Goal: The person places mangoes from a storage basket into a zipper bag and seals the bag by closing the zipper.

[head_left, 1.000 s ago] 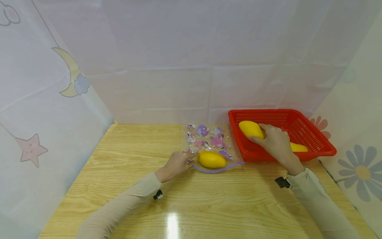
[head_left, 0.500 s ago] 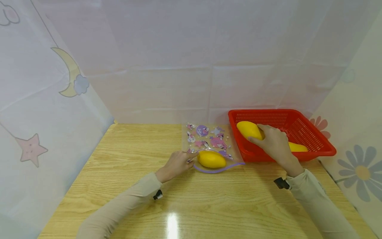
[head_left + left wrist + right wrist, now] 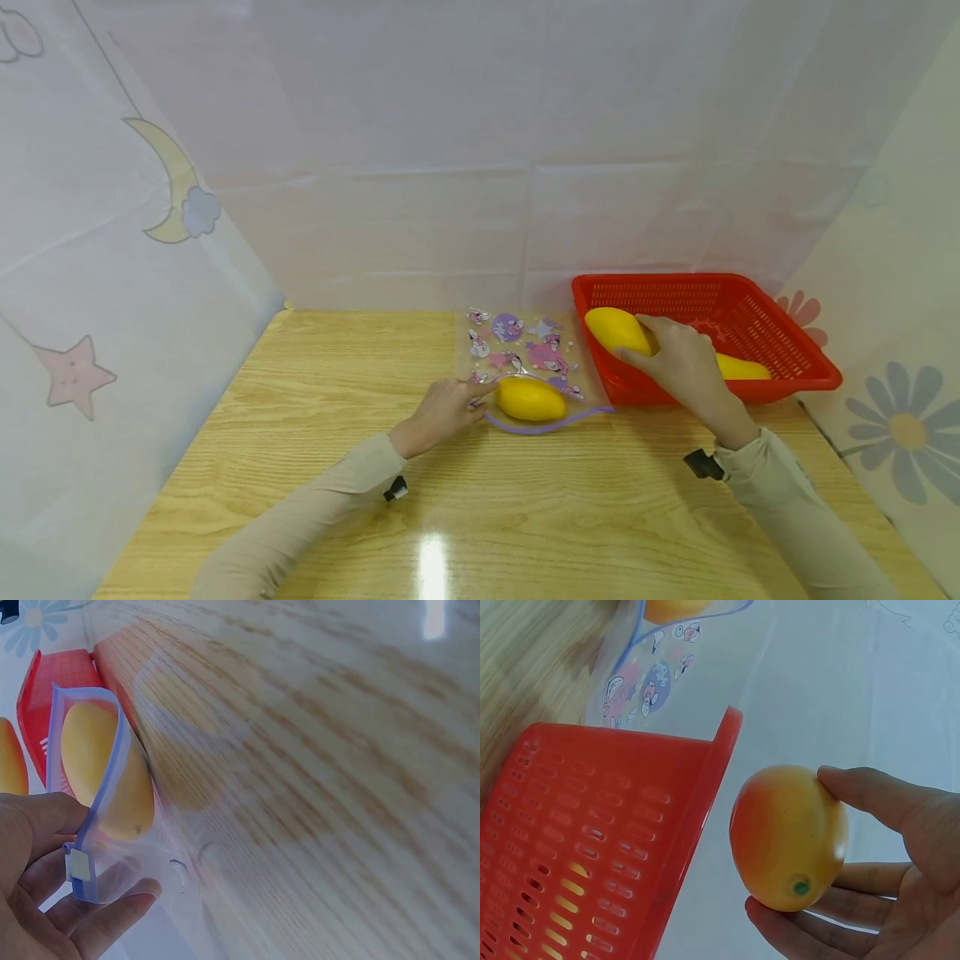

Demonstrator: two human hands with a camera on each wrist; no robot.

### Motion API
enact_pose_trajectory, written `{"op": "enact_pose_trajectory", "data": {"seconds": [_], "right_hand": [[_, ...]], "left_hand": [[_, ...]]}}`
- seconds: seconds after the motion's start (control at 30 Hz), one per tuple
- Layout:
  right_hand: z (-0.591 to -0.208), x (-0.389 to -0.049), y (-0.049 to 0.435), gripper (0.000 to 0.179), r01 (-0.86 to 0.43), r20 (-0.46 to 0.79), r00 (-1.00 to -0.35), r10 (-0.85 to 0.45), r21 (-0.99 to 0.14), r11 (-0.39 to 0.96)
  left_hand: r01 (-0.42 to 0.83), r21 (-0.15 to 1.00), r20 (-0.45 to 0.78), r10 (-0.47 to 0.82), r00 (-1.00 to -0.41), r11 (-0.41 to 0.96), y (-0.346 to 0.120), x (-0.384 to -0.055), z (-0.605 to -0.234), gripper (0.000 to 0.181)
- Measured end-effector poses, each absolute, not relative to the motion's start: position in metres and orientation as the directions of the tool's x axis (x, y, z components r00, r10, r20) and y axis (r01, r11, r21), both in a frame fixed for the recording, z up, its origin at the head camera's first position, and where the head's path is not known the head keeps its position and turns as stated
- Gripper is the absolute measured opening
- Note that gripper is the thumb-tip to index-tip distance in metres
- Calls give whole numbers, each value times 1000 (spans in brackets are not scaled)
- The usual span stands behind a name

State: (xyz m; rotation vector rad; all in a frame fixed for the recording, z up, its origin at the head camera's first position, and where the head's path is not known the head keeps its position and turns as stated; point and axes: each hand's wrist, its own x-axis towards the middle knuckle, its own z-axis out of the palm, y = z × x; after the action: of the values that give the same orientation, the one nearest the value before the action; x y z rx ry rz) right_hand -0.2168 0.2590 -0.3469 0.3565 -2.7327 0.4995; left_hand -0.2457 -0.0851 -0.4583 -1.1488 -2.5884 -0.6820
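My left hand (image 3: 441,415) pinches the purple zip edge of a clear printed zip bag (image 3: 497,343), beside its white slider (image 3: 79,865). The bag's mouth gapes toward the near side, and one yellow mango (image 3: 534,399) lies inside it. Over the left part of a red plastic basket (image 3: 798,386), my right hand (image 3: 684,367) grips another mango (image 3: 789,838) between thumb and fingers. That mango shows a red blush and a green stem spot in the right wrist view, above the basket's rim. A further mango (image 3: 741,367) lies in the basket, partly hidden by the right wrist.
Both the bag and the basket rest toward the back of a wooden table (image 3: 517,508). The basket stands right of the bag, close to its edge. A pale printed cloth (image 3: 420,217) hangs behind and along both sides.
My right hand has moved slightly left with the mango, toward the basket's left rim. My left hand and the bag have stayed in place.
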Motion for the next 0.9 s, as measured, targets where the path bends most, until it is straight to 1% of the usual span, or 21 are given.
{"op": "enact_pose_trajectory", "data": {"seconds": [0.43, 0.77, 0.9], "right_hand": [[-346, -210, 254, 67, -288, 313, -931, -185, -323, 902], [-347, -211, 250, 63, -321, 336, -918, -211, -316, 893], [-346, -210, 249, 62, -330, 348, -912, -216, -311, 891]], "left_hand": [[754, 324, 388, 647, -657, 571, -87, -246, -458, 37], [746, 338, 381, 642, -666, 573, -86, -245, -457, 37], [754, 338, 394, 643, -657, 564, -86, -246, -457, 37]]}}
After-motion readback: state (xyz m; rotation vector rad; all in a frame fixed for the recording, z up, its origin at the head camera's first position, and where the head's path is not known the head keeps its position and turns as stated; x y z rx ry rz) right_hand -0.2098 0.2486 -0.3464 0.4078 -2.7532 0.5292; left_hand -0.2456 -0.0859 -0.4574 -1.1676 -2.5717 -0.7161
